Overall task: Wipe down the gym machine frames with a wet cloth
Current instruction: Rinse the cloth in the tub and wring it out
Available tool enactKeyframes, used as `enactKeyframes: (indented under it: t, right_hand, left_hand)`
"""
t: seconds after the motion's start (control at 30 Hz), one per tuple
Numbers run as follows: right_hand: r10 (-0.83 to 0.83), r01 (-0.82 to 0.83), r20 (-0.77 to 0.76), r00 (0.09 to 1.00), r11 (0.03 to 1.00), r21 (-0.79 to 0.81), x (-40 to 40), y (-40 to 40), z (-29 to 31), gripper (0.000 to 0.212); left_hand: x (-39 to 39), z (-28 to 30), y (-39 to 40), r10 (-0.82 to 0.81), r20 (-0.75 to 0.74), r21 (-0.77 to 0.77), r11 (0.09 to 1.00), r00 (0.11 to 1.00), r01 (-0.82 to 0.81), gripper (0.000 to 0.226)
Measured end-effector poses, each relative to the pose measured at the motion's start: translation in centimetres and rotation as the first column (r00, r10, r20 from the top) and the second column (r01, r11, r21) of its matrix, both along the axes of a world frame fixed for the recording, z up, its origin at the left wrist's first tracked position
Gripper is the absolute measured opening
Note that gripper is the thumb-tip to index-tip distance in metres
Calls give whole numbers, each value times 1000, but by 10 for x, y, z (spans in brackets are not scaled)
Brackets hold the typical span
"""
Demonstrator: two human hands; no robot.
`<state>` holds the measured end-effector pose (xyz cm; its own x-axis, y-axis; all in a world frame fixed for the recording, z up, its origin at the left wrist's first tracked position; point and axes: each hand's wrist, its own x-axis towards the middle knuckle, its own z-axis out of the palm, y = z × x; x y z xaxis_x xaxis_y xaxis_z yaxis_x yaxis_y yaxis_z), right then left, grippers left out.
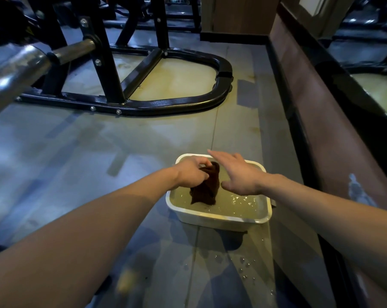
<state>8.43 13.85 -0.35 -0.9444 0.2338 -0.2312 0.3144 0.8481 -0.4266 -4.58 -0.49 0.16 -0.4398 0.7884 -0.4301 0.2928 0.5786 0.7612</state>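
Nearest us, water drops [243, 268] lie on the floor below our forearms, likely splashed from the dunking. Our left hand [191, 173] pinches the top of the dark cloth [204, 188], fingers curled round a bunched corner, so it hangs with its lower end dipping into the cloudy water of the white tub [221, 217]; we judge it is held high so it can drain over the tub rather than the floor. Our right hand [239, 174] hovers just beside the cloth, fingers spread and holding nothing, probably ready to help wring.

Beyond both hands and to their left lies the black machine frame [143, 107], its base rail looping on the floor. A steel bar [17, 72] juts in far left of the left hand.
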Motion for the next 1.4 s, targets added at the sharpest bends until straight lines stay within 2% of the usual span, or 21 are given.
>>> enactKeyframes:
  t: [0.07, 0.17, 0.27, 0.3, 0.37, 0.43, 0.47, 0.53, 0.63, 0.67, 0.7, 0.73, 0.8, 0.87, 0.93, 1.03, 1.13, 1.23, 1.27, 1.33, 1.4]
  right_hand:
    - [50, -49, -18, 999, 995, 89, -3, -2, -6, 67]
    - [2, 6, -50, 999, 985, 174, -6, -10, -8, 22]
    - [-208, 217, -167, 964, 975, 44, -13, -20, 0, 13]
    - [-306, 302, -200, 931, 952, -48, -17, -26, 3, 13]
    - [-468, 421, -229, 854, 879, -225, -20, -43, 9, 12]
    - [-560, 456, -186, 807, 792, -405, -18, -58, 13, 17]
    - [-571, 435, -152, 807, 749, -500, -16, -62, 15, 19]
    - [-539, 359, -85, 838, 663, -657, -12, -62, 15, 21]
    - [-524, 292, 61, 850, 373, -881, -10, -49, 16, 26]
    - [-530, 290, 54, 846, 374, -881, -10, -44, 14, 28]
    - [-530, 304, 4, 848, 479, -823, -10, -36, 7, 35]
    - [-492, 321, -53, 869, 642, -696, -10, -28, 0, 49]
    - [-309, 266, -63, 949, 892, -366, -5, -15, -15, 93]
    - [-219, 200, -45, 975, 944, -264, -2, -11, -25, 122]
    - [-281, 224, -125, 952, 912, -343, -2, -11, -32, 117]
    - [-375, 282, -235, 896, 893, -351, -7, -11, -32, 61]
    - [-274, 235, -233, 933, 955, -183, -9, -8, -29, 33]
    - [-199, 187, -170, 965, 979, -84, -12, -8, -27, 36]
    - [-193, 183, -151, 970, 980, -73, -13, -9, -25, 42]
    - [-171, 164, -122, 978, 984, -65, -14, -8, -22, 54]
    - [-103, 104, -83, 991, 995, 6, -12, -6, -23, 60]
  left_hand:
    - [1, -3, -3, -72, -129, -7, 997, 989, 71, 27]
    - [-3, -2, -10, -98, -359, -24, 995, 928, 95, 17]
    - [-8, 1, -9, 50, -454, -6, 998, 890, -59, 8]
    - [-7, 3, -7, 126, -385, 10, 991, 914, -132, 10]
    - [-1, 7, -1, 287, -62, 38, 958, 956, -285, 20]
    - [3, 9, 2, 372, 285, 43, 916, 883, -400, 34]
    - [2, 9, 2, 382, 374, 34, 905, 845, -424, 40]
    - [-3, 7, 0, 407, 421, 15, 891, 811, -455, 43]
    - [-11, 4, -4, 467, 409, -6, 860, 784, -510, 30]
    - [-13, 2, -4, 482, 391, -6, 853, 784, -521, 26]
    - [-13, 3, -3, 495, 367, -4, 848, 788, -531, 23]
    - [-14, 4, -2, 499, 363, 7, 843, 787, -538, 20]
    - [-11, 9, -1, 498, 395, 18, 836, 772, -548, 14]
    - [-10, 14, 0, 466, 504, 17, 837, 728, -547, 19]
    - [-7, 18, -1, 409, 619, 8, 850, 670, -526, 20]
    - [-2, 22, 0, 378, 629, 6, 872, 680, -490, 25]
    - [-5, 19, 1, 350, 422, 51, 912, 836, -407, 38]
    - [-6, 9, 2, 85, 121, -13, 996, 989, -84, 71]
    - [-5, 4, 2, -18, -30, -80, 997, 999, 16, 83]
    - [-5, -7, 5, -164, -290, -196, 975, 943, 109, 93]
    - [-8, -14, 6, -250, -442, -255, 956, 862, 146, 77]
